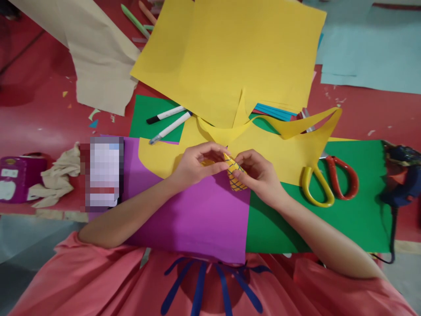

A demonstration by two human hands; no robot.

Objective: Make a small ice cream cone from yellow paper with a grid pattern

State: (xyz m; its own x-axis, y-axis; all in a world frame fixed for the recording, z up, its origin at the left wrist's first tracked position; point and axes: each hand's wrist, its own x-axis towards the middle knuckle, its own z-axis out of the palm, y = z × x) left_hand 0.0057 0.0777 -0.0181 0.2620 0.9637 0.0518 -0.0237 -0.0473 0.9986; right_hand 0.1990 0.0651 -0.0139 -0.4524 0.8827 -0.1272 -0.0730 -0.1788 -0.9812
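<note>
Between my two hands is a small yellow paper piece (236, 174), drawn over with dark crossing lines and curved into a folded or rolled shape. My left hand (201, 164) pinches its upper left tip between thumb and fingertips. On its right side, my right hand (258, 175) grips it with the thumb on the front and the fingers curled behind. Both hands are above a purple sheet (187, 215) and cut yellow paper (279, 158). Scissors (317, 186) with one yellow and one red handle lie to the right of my right hand.
Large yellow sheets (243, 57) lie at the back, over a green sheet (355, 215). Two markers (171, 127) rest left of centre. A phone (104, 171) and crumpled cloth (61, 175) are on the left. A dark blue corded tool (403, 184) sits at the right edge.
</note>
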